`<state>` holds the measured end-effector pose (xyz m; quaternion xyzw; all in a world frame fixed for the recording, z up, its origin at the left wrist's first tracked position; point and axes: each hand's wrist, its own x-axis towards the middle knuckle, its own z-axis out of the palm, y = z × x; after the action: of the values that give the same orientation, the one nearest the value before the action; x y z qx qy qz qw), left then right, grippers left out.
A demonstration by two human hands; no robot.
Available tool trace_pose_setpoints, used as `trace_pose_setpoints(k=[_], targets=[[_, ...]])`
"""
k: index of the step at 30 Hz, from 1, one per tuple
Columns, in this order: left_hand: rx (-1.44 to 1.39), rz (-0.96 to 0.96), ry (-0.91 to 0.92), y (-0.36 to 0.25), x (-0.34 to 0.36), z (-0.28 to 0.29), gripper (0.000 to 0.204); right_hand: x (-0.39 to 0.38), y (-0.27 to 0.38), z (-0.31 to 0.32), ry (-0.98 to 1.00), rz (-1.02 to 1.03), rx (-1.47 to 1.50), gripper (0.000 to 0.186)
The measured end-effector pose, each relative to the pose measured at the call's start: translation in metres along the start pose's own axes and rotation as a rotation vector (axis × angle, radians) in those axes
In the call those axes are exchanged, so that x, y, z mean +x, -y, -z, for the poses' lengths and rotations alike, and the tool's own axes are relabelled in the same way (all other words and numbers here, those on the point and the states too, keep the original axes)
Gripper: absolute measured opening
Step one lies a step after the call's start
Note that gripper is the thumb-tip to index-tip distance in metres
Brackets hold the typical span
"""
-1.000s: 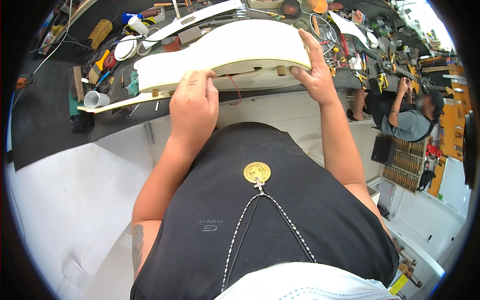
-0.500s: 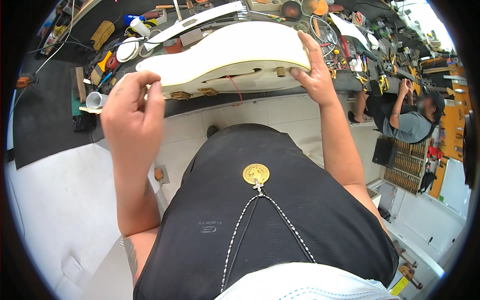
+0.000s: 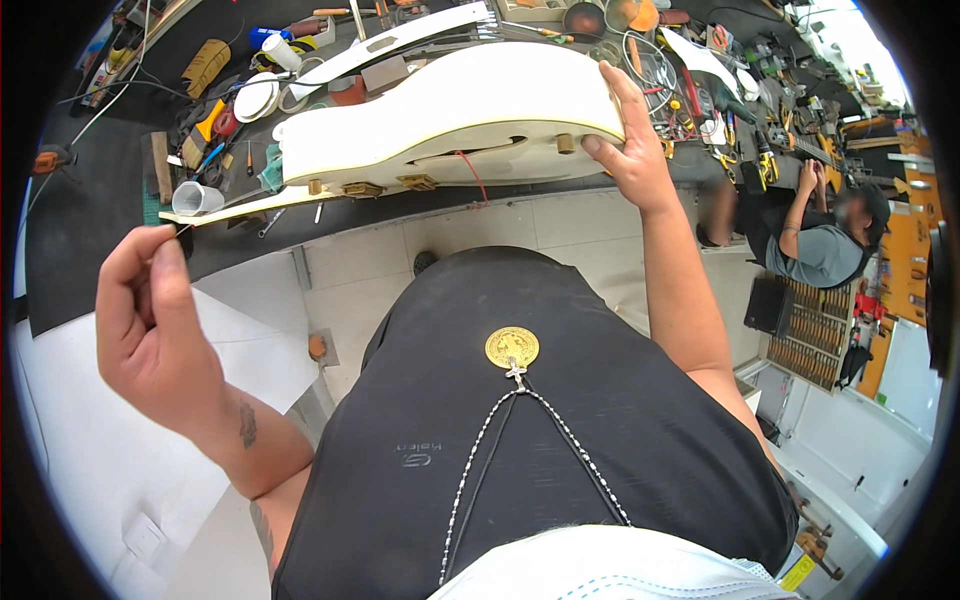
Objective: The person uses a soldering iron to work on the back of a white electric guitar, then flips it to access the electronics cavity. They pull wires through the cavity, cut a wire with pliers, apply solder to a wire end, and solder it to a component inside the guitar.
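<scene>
A cream-white guitar body point(image 3: 450, 110) with a dark sound hole stands on its edge at the bench front, its face turned toward me. A red wire point(image 3: 470, 172) dangles from the hole. Its slim pale neck point(image 3: 240, 207) runs left. My right hand point(image 3: 638, 145) grips the body's right end, fingers over the back and thumb on the front edge. Beyond the neck's left tip, my left hand point(image 3: 158, 320) pinches thumb to forefinger. A thin strand point(image 3: 184, 231) shows at its fingertips; whether it is string or wire I cannot tell.
Beside the neck tip lies a clear plastic cup point(image 3: 197, 198). Tools and white round lids point(image 3: 256, 98) crowd the dark bench point(image 3: 90, 225) behind the guitar. At the right, another person point(image 3: 825, 235) sits working. Tiled floor point(image 3: 365, 245) lies below the bench edge.
My left hand has moved left and down, away from beside the guitar body to beyond the neck's tip. More of the neck now shows. My right hand keeps its grip.
</scene>
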<state>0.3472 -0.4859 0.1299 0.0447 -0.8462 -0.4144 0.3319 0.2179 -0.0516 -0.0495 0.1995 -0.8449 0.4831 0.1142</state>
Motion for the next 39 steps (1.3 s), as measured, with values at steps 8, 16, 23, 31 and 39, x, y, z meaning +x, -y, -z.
trace_pose_setpoints(k=[8,16,23,31,39], targets=[[0.044,-0.070,-0.119,0.003,0.008,0.025,0.013,0.000,-0.001,0.000,-0.005,-0.008,0.008,0.092],[-0.060,-0.043,-0.286,0.002,0.009,0.043,0.015,0.001,0.000,0.000,-0.008,-0.001,0.015,0.091],[-0.053,-0.032,-0.380,-0.002,0.012,0.055,0.015,0.001,-0.002,0.000,-0.005,0.002,0.015,0.091],[-0.086,-0.050,-0.399,0.000,0.013,0.071,0.014,0.001,-0.002,0.000,0.003,0.003,0.010,0.091],[-0.045,-0.066,-0.483,0.001,0.010,0.085,0.015,0.002,0.000,0.000,0.000,0.004,0.025,0.091]])
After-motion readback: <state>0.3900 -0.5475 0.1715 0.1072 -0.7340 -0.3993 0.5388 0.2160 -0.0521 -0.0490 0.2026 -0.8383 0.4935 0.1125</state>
